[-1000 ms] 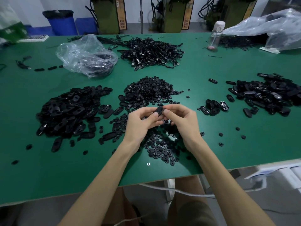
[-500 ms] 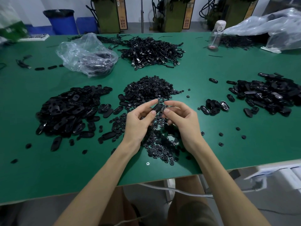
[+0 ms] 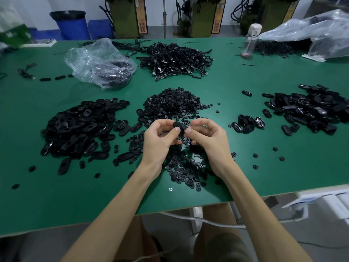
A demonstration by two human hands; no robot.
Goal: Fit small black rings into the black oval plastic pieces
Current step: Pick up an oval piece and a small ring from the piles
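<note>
— Status?
— L hand (image 3: 158,143) pinches oval piece (image 3: 177,126); R hand (image 3: 209,140) pinches sm. ring (image 3: 187,130) just beside it.
— Where?
— Above ring pile (image 3: 175,104), mid table (image 3: 255,182); oval heap (image 3: 75,129) to its left.

green table (image 3: 245,176). left: heap of black oval pieces (image 3: 79,129). centre: heap of small rings (image 3: 173,104), spilling toward near edge. right: second oval heap (image 3: 311,108). far side: cable tangle (image 3: 175,59), clear plastic bag (image 3: 98,61), bottle (image 3: 250,42).
</note>
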